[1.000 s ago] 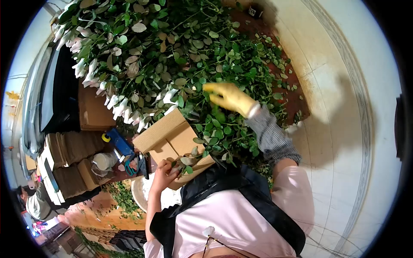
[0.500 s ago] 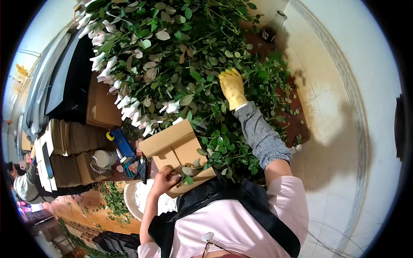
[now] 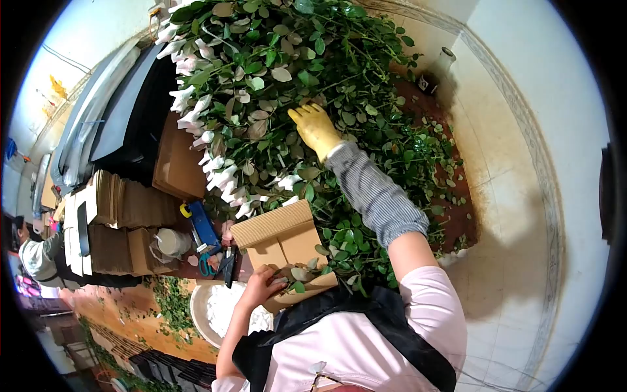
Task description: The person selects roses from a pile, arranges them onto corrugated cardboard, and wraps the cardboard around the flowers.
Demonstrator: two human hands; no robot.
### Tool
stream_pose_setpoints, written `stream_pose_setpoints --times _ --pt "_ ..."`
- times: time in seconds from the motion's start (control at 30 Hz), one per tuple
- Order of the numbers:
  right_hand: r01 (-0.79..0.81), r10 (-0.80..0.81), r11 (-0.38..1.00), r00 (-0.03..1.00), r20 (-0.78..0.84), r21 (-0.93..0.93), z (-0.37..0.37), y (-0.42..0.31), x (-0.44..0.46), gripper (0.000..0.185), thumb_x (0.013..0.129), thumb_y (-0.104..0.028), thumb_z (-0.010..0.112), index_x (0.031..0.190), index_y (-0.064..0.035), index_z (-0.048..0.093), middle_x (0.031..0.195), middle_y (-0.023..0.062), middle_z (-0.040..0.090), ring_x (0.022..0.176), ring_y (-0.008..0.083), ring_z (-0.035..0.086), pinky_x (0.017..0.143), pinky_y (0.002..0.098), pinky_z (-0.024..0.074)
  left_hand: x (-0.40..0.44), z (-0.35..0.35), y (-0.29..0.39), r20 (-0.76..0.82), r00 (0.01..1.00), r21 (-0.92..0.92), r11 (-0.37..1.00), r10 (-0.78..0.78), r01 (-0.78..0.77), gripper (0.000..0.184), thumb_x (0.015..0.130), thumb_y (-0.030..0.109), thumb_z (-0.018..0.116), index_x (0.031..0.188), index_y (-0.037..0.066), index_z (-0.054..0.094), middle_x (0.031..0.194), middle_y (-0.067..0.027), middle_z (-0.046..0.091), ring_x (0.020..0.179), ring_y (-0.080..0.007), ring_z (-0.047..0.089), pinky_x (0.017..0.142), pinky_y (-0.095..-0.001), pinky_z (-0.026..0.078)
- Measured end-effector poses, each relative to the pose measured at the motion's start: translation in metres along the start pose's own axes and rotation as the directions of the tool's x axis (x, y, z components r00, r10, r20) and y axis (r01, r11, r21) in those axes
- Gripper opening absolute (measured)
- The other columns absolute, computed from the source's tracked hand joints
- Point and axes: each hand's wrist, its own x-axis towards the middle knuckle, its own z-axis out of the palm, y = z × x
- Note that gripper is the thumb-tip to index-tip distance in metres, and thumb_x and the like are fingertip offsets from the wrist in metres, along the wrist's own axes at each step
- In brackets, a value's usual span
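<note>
My left hand [image 3: 262,287], bare, is closed round leafy stems at the lower edge of an open cardboard wrapper [image 3: 281,238]. Some leaves [image 3: 300,274] stick out beside its fingers. My right hand [image 3: 315,129], in a yellow glove with a checked sleeve, reaches onto the large pile of leafy stems [image 3: 339,72]. Its fingertips are among the leaves, and whether they hold a stem cannot be made out. White-wrapped flower heads [image 3: 222,179] line the left side of the pile.
Stacked cardboard sheets [image 3: 111,251], a blue tape dispenser [image 3: 204,227], teal scissors [image 3: 206,264] and a white tub [image 3: 173,242] lie left. A basin of white pieces [image 3: 219,307] stands below. A bottle [image 3: 444,60] is at the upper right. A co-worker [image 3: 39,258] is far left.
My gloved right hand has moved left and deeper over the leaf pile. My left hand keeps its place at the wrapper. The camera view has shifted.
</note>
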Motion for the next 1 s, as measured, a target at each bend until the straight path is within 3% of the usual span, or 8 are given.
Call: stream_pose_setpoints --times 0.07,0.37,0.47,0.6,0.67,0.73,0.87,1.0 --pt "-0.021 0.044 0.990 0.985 0.168 -0.136 0.025 -0.004 0.002 0.034 0.093 -0.015 0.057 0.128 -0.0138 0.060 0.111 0.0058 0.068 0.110 0.0231 0.062 0.105 0.0383 0.0400 0.001 -0.002 0.004 0.008 1.000 -0.001 1.000 0.005 -0.005 0.033 0.077 0.012 0.083 0.101 -0.003 0.067 0.088 -0.0141 0.058 0.073 -0.0275 0.057 0.066 -0.0358 0.048" --pt "-0.105 0.141 0.984 0.952 0.272 -0.141 -0.024 -0.022 -0.041 0.021 0.087 -0.015 0.060 0.107 -0.0170 0.068 0.080 0.0059 0.071 0.080 0.0252 0.070 0.071 0.0385 0.0531 0.001 -0.002 0.001 0.016 1.000 -0.006 1.000 -0.012 0.012 0.033 0.076 0.016 0.083 0.100 -0.002 0.067 0.083 -0.0160 0.058 0.072 -0.0309 0.059 0.066 -0.0385 0.048" --pt "-0.239 0.240 0.970 0.971 0.024 -0.039 -0.033 0.037 -0.089 0.026 0.088 -0.013 0.060 0.111 -0.0176 0.071 0.080 0.0092 0.070 0.076 0.0282 0.068 0.067 0.0403 0.0528 0.000 0.001 -0.005 0.000 1.000 -0.001 1.000 -0.001 0.001 0.033 0.078 0.019 0.082 0.099 -0.001 0.067 0.083 -0.0162 0.058 0.073 -0.0325 0.060 0.066 -0.0395 0.049" --pt "-0.161 0.162 0.954 0.987 0.019 0.251 -0.119 0.039 -0.139 0.050 0.078 0.009 0.063 0.119 -0.0171 0.070 0.092 0.0111 0.071 0.080 0.0281 0.066 0.069 0.0420 0.0524 -0.003 0.002 -0.009 -0.052 0.999 -0.034 0.999 -0.011 0.010 0.035 0.080 0.020 0.081 0.102 -0.001 0.064 0.091 -0.0180 0.061 0.084 -0.0355 0.063 0.073 -0.0404 0.051" --pt "-0.130 0.075 0.898 0.987 0.144 0.420 -0.158 0.022 -0.159 0.055 0.075 0.016 0.061 0.118 -0.0170 0.070 0.097 0.0114 0.071 0.087 0.0295 0.067 0.073 0.0427 0.0536 -0.003 0.003 -0.011 -0.040 0.998 -0.074 0.996 -0.044 0.040 0.034 0.080 0.020 0.081 0.101 -0.001 0.065 0.094 -0.0174 0.062 0.086 -0.0366 0.064 0.075 -0.0409 0.051" --pt "-0.164 -0.008 0.878 0.934 0.357 0.449 -0.165 0.000 -0.190 0.041 0.081 0.005 0.060 0.113 -0.0170 0.072 0.096 0.0114 0.072 0.086 0.0297 0.068 0.074 0.0419 0.0546 -0.005 0.003 -0.012 -0.011 0.996 -0.091 0.992 -0.084 0.082 0.034 0.080 0.020 0.081 0.101 -0.001 0.065 0.096 -0.0168 0.064 0.088 -0.0376 0.064 0.077 -0.0415 0.052" --pt "-0.132 -0.014 0.981 0.683 0.730 0.143 -0.119 -0.042 -0.272 0.019 0.093 -0.017 0.058 0.102 -0.0169 0.075 0.094 0.0114 0.073 0.084 0.0299 0.070 0.075 0.0403 0.0565 -0.013 0.009 -0.029 0.014 0.999 0.057 0.998 -0.034 0.033 0.028 0.080 0.021 0.078 0.096 0.000 0.068 0.095 -0.0151 0.063 0.088 -0.0374 0.064 0.077 -0.0430 0.051" --pt "-0.004 -0.018 1.000 0.638 0.770 0.026 -0.125 -0.071 -0.305 0.017 0.088 -0.016 0.058 0.093 -0.0175 0.075 0.085 0.0083 0.072 0.082 0.0275 0.070 0.075 0.0406 0.0548 -0.012 0.003 -0.007 -0.027 0.996 0.418 0.906 0.088 -0.069 0.027 0.077 0.018 0.075 0.100 0.005 0.070 0.099 -0.0114 0.059 0.098 -0.0342 0.060 0.082 -0.0432 0.049"
